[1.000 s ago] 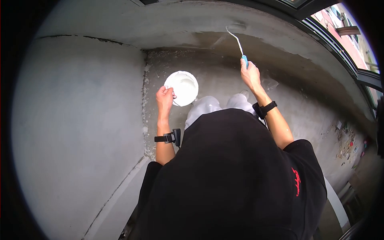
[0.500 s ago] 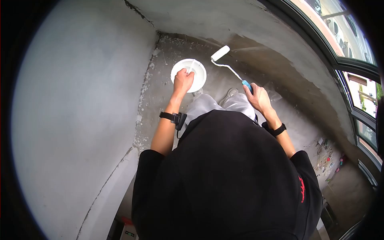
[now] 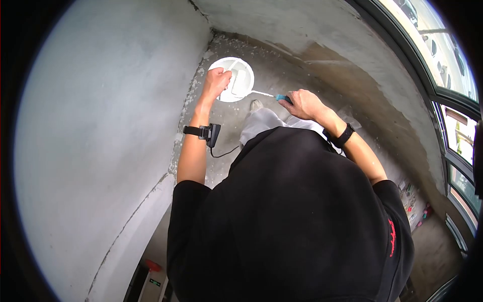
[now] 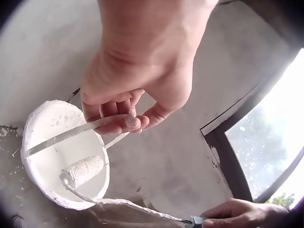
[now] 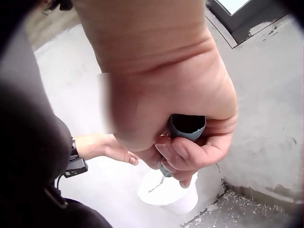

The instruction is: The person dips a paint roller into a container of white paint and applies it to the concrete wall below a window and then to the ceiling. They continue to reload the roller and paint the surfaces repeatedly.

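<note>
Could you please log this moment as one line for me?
left hand: grips bucket handle | right hand: grips blue roller handle | roller head: inside mouth of white bucket | roller frame: crosses bucket rim

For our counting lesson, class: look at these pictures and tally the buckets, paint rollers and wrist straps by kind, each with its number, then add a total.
Round white bucket with a thin handle: 1
White-headed, blue-handled paint roller: 1
Black wrist straps, one on each arm: 2
Total: 4
</note>
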`<state>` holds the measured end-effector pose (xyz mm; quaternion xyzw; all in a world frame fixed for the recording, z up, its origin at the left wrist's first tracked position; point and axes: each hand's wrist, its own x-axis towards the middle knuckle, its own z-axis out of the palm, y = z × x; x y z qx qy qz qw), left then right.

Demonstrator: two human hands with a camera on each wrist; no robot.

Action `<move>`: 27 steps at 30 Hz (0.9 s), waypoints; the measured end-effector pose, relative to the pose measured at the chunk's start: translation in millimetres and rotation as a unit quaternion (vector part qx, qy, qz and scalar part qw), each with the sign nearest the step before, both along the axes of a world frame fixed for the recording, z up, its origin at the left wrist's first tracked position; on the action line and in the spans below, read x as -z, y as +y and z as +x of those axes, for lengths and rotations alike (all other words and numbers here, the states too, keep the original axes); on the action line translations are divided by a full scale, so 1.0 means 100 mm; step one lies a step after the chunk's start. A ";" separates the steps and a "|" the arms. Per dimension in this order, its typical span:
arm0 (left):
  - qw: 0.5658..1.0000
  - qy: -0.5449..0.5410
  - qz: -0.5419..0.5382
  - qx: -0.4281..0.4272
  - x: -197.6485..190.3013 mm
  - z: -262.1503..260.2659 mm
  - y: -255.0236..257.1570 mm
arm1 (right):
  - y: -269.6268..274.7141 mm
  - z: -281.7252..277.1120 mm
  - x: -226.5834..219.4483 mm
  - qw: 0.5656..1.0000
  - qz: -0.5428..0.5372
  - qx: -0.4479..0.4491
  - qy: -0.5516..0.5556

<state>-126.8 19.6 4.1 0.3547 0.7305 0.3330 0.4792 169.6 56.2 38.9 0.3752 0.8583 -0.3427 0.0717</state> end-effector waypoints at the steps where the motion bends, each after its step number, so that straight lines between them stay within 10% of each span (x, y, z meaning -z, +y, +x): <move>1: 1.000 -0.017 -0.024 0.003 -0.10 0.00 0.02 | 0.05 -0.08 0.05 1.000 0.000 -0.016 -0.018; 27: 0.975 -0.220 -0.024 -0.016 -0.59 0.37 0.19 | 0.22 -0.60 0.07 0.980 0.110 -0.124 -0.112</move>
